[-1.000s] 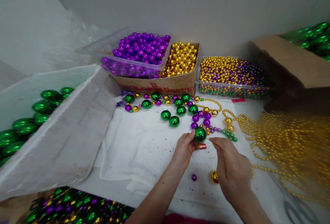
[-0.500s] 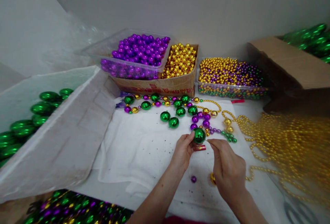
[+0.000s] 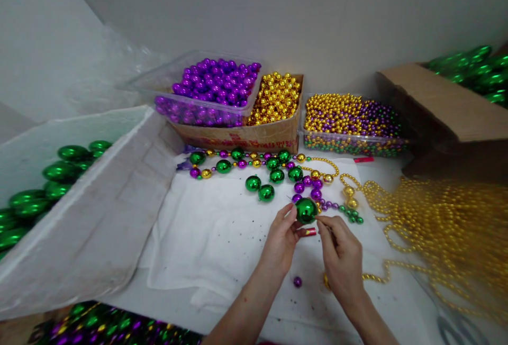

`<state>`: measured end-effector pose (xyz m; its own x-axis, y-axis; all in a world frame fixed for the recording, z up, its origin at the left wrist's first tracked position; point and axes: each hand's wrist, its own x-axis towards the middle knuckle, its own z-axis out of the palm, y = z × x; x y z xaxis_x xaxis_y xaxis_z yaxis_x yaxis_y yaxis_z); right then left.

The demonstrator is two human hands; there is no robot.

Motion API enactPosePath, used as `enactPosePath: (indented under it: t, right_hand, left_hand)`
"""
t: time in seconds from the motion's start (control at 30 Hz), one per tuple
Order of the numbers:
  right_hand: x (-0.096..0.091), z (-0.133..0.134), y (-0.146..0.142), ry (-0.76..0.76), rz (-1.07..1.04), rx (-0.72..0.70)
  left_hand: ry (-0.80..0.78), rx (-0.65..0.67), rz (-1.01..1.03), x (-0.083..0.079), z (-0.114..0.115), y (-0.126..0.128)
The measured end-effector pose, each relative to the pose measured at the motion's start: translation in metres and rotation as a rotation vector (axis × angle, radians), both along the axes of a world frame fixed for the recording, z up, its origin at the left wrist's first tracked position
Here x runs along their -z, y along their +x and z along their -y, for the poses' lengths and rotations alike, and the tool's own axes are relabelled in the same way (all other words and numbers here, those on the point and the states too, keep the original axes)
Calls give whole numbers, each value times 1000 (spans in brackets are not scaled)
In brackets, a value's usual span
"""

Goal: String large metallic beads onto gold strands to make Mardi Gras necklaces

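Note:
My left hand (image 3: pixel 282 234) is closed around a large shiny green ball bead (image 3: pixel 306 211), with the thumb on its left side. Under the bead, a small red piece (image 3: pixel 310 232) shows beside the left fingers; whether they grip it is unclear. At the bead's right side, the fingertips of my right hand (image 3: pixel 343 250) pinch a thin, wire-like piece, mostly hidden. A fine dark line sticks out at the bead's upper left. Just beyond lies a strand of purple beads (image 3: pixel 316 194). A loose purple bead (image 3: pixel 297 281) rests on the white cloth (image 3: pixel 222 239), near a partly covered gold bead (image 3: pixel 326 280).
Loose green beads (image 3: pixel 266 192) and a mixed strand (image 3: pixel 223 166) lie ahead. Behind stand a purple-bead tub (image 3: pixel 190 102), a cardboard box (image 3: pixel 234 136) and a small-bead tub (image 3: pixel 353 141). A foam box (image 3: pixel 130 175) borders the left; gold chains (image 3: pixel 448 228) and blurred scissors (image 3: pixel 460 329) lie right.
My right hand has moved left and closer, so its fingertips meet the green bead's side. A fine line now shows at the bead's upper left. The view has shifted slightly.

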<state>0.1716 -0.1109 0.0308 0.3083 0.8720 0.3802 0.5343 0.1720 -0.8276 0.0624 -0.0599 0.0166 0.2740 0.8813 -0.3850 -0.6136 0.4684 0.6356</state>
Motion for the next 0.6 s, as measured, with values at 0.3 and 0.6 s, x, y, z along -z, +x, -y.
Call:
enactPosePath:
  t: [0.3, 0.6]
  right_hand:
    - [17, 2, 13, -309, -291, -209]
    - [-9, 6, 10, -150, 157, -210]
  left_hand:
    - [141, -116, -166, -17, -23, -16]
    - [459, -1, -321, -60, -6, -25]
